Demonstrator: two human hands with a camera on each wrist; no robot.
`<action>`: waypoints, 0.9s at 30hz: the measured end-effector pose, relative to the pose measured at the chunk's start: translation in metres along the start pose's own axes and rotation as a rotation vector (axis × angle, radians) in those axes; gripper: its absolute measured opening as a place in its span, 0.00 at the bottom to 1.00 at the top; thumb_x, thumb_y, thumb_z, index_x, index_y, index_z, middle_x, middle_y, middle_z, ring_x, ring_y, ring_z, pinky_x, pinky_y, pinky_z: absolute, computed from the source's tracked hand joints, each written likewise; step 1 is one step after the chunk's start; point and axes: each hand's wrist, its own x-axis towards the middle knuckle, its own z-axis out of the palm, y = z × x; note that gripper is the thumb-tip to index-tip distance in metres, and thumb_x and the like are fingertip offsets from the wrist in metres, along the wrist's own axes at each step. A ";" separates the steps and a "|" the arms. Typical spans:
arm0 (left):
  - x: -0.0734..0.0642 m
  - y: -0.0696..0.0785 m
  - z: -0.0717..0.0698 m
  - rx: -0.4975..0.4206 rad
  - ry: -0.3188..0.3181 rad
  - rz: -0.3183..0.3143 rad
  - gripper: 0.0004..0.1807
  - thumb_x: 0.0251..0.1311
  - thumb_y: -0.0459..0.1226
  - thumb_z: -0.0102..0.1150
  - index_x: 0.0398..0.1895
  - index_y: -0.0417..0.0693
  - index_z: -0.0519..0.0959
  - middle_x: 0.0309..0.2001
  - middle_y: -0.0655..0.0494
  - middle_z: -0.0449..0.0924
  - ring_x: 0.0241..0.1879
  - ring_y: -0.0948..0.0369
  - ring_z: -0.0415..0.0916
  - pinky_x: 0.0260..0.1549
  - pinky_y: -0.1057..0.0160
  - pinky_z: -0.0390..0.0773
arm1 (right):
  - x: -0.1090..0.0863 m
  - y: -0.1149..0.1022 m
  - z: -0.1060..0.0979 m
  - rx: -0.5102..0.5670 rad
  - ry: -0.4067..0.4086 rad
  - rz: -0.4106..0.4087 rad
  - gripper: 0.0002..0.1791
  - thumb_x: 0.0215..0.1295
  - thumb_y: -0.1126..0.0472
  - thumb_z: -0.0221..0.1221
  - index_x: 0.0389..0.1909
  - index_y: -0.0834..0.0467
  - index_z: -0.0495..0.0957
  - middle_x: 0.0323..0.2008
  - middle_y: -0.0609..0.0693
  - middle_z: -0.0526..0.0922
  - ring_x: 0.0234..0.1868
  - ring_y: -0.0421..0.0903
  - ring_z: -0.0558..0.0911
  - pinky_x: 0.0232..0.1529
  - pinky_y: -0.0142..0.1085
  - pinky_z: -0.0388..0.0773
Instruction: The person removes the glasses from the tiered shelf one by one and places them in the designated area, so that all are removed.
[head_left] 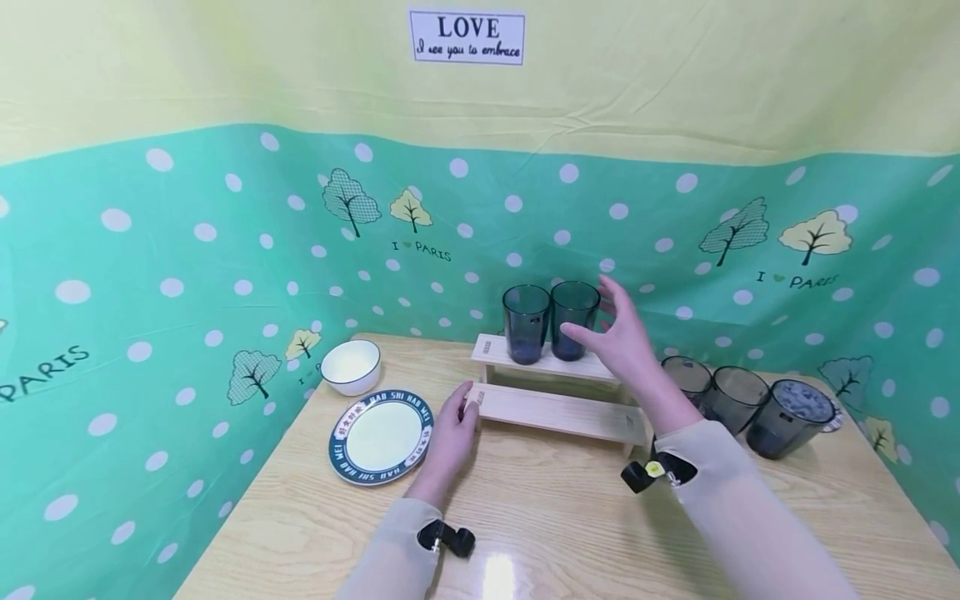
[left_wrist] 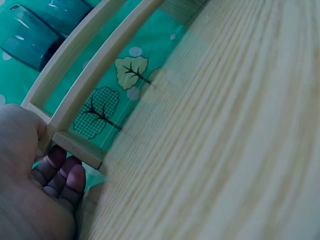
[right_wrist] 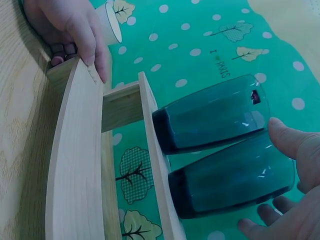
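Observation:
A two-tier wooden rack stands on the table. My left hand grips the left end of its lower board, with the index finger and thumb on the board and the other fingers curled by the end support. Two dark tinted glasses, a left one and a right one, stand upright side by side on the upper board. Around the right glass my right hand is spread, thumb on the near side and fingers beyond it. In the right wrist view its thumb is near the rim; contact is unclear.
Right of the rack are three more tinted glasses, partly hidden by my right forearm. A white bowl and a blue-rimmed plate sit to the left. A polka-dot cloth hangs behind and beside the wooden table.

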 end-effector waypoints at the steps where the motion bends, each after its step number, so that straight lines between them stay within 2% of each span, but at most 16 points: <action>1: 0.000 0.000 0.000 0.000 0.000 0.001 0.29 0.86 0.40 0.50 0.84 0.43 0.68 0.59 0.47 0.81 0.58 0.51 0.78 0.66 0.43 0.78 | 0.001 0.001 0.001 -0.001 0.000 0.008 0.61 0.72 0.49 0.75 0.92 0.46 0.43 0.89 0.53 0.51 0.86 0.59 0.56 0.83 0.58 0.62; 6: 0.000 0.000 0.001 0.001 0.002 -0.007 0.29 0.86 0.40 0.50 0.84 0.44 0.68 0.53 0.49 0.81 0.55 0.53 0.78 0.65 0.44 0.78 | 0.007 0.006 0.004 -0.013 0.001 0.040 0.61 0.72 0.47 0.76 0.92 0.43 0.43 0.89 0.54 0.50 0.86 0.61 0.57 0.81 0.59 0.65; 13: 0.000 -0.001 0.001 0.014 0.002 -0.003 0.29 0.85 0.40 0.50 0.84 0.44 0.68 0.43 0.53 0.78 0.46 0.57 0.77 0.58 0.47 0.80 | 0.013 0.014 0.008 -0.021 -0.011 0.080 0.62 0.72 0.46 0.75 0.92 0.42 0.41 0.89 0.56 0.48 0.86 0.63 0.56 0.80 0.61 0.66; 19: -0.001 0.001 0.000 0.014 -0.004 -0.006 0.29 0.86 0.40 0.49 0.84 0.44 0.68 0.40 0.53 0.77 0.41 0.58 0.76 0.50 0.51 0.80 | 0.016 0.018 0.009 -0.038 -0.015 0.094 0.62 0.72 0.44 0.74 0.92 0.42 0.41 0.90 0.56 0.46 0.87 0.63 0.53 0.82 0.61 0.61; 27: -0.001 0.003 0.000 0.008 -0.004 -0.006 0.29 0.85 0.40 0.50 0.84 0.44 0.68 0.39 0.53 0.76 0.40 0.59 0.75 0.49 0.52 0.80 | 0.017 0.019 0.011 -0.043 -0.012 0.083 0.60 0.72 0.44 0.74 0.92 0.41 0.43 0.89 0.58 0.49 0.86 0.64 0.55 0.82 0.63 0.61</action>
